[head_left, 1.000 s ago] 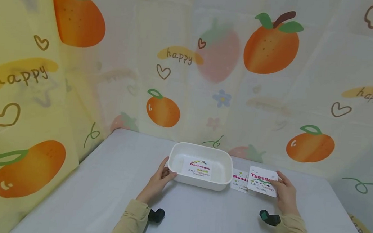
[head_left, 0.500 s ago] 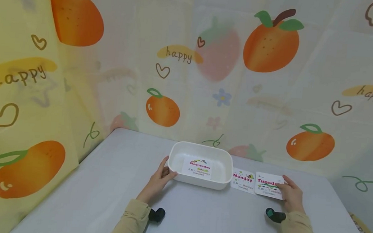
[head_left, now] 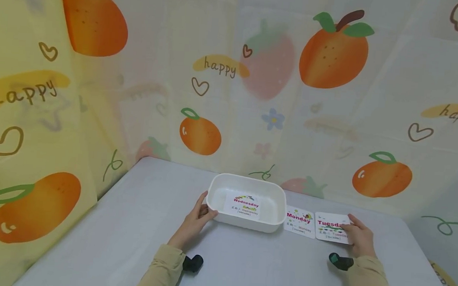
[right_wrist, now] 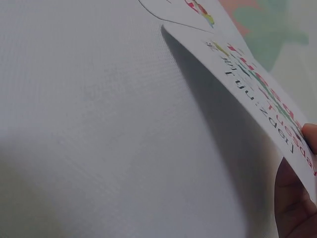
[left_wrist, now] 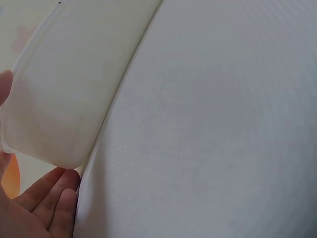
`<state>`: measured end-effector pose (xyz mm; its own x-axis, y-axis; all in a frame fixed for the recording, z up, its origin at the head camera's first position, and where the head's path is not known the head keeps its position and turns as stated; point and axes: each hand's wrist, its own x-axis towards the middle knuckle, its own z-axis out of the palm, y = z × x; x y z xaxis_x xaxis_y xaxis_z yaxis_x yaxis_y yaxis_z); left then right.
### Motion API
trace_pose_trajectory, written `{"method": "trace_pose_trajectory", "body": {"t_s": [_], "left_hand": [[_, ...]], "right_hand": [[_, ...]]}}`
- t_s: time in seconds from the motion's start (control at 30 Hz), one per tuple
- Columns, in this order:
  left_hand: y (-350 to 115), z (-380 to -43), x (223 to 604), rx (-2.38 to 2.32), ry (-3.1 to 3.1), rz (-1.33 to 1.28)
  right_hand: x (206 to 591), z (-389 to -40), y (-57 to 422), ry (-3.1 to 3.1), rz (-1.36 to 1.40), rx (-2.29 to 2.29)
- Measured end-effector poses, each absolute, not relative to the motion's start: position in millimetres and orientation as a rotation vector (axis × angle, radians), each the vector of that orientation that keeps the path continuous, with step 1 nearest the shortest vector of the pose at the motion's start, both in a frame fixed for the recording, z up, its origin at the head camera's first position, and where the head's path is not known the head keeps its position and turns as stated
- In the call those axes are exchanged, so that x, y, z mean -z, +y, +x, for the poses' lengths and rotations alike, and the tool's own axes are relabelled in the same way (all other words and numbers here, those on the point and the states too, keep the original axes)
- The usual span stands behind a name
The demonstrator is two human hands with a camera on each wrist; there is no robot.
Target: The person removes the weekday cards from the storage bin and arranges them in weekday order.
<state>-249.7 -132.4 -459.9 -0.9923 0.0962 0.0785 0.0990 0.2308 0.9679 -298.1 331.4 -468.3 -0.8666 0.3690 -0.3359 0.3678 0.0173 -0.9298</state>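
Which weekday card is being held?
The Tuesday card, pinched in the right hand; the Monday card lies on the table, the Wednesday card inside the white container.

Soft, diffuse, rather dim light fills the head view, warmer and yellower on the left of the printed cloth (head_left: 231, 105), greyer towards the right; its source cannot be made out. The tabletop (head_left: 260, 265) reads flat and bluish, and the small print on the Tuesday card (head_left: 328, 232) is soft. The left wrist view is dull, with a faint shadow beside the left hand (left_wrist: 47, 210). In the right wrist view, the card throws a broad, soft-edged shadow across the tabletop.
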Motion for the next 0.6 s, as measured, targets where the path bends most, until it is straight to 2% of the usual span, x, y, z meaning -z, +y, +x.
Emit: {"method": "trace_pose_trajectory", "body": {"t_s": [0.13,0.37,0.6], "left_hand": [[-133,-251,461,1.934,-2.469,-0.187],[-137,-271,494,1.911,-2.461,-0.158],[-136,-265,485,1.923,-2.454,-0.165]], "right_hand": [[470,-301,333,-2.276,-0.803,-1.999],[470,-305,329,-2.344,-0.771,-1.94],[473,-306,325,-2.474,-0.771,-1.763]]}}
